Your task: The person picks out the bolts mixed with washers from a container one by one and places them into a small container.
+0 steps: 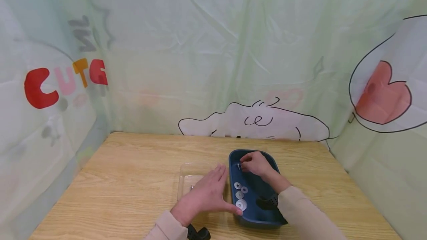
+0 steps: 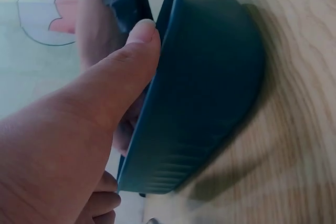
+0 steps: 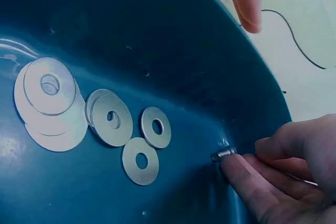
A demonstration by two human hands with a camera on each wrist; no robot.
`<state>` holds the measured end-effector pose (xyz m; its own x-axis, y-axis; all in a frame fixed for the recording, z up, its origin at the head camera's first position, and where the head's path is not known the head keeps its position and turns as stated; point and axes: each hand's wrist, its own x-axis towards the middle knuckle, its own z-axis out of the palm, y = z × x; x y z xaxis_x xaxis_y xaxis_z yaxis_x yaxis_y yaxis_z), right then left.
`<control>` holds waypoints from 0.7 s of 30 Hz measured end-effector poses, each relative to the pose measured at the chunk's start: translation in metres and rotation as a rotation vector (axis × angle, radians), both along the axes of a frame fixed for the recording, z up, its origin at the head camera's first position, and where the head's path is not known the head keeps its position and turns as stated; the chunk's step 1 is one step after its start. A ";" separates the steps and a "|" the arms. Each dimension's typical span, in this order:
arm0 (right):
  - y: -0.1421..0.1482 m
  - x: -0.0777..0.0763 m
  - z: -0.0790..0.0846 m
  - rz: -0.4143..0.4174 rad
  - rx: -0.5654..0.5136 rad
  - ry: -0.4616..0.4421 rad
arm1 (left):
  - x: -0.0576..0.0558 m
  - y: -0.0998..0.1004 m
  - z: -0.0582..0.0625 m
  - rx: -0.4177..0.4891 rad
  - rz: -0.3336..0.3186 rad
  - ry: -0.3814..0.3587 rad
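A small metal bolt (image 1: 238, 166) lies by the left wall of the dark blue tub (image 1: 230, 155), toward its far end. Right at it are the fingertips of my right hand (image 1: 257, 164); in the right wrist view one fingertip meets the bolt (image 3: 224, 154) while another stands a little apart from it. My left hand (image 1: 207, 192) is outside the tub on the left, fingers straight, with the thumb (image 2: 139, 38) resting on the tub's rim. Several flat washers (image 3: 142, 161) lie on the tub floor, some stacked.
A clear plastic tray (image 1: 181, 180) sits left of the tub, partly under my left hand, with a small metal piece (image 1: 192, 187) in it. Both stand on a wooden table (image 1: 133, 180). A printed curtain (image 1: 166, 66) hangs behind and at both sides.
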<state>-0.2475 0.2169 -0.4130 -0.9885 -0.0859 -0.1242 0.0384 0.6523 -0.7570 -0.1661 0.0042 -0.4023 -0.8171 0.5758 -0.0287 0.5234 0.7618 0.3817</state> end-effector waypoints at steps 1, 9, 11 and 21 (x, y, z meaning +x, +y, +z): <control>-0.001 -0.001 -0.001 -0.003 0.010 -0.001 | 0.000 0.000 -0.001 0.004 -0.006 0.001; -0.011 -0.006 -0.007 -0.011 0.062 0.004 | 0.001 0.003 -0.004 0.001 -0.028 0.001; -0.013 -0.007 -0.009 -0.014 0.068 0.008 | 0.001 0.003 -0.003 -0.002 -0.035 -0.001; -0.020 -0.006 -0.014 -0.015 0.100 0.024 | 0.001 0.003 -0.002 -0.028 -0.038 -0.007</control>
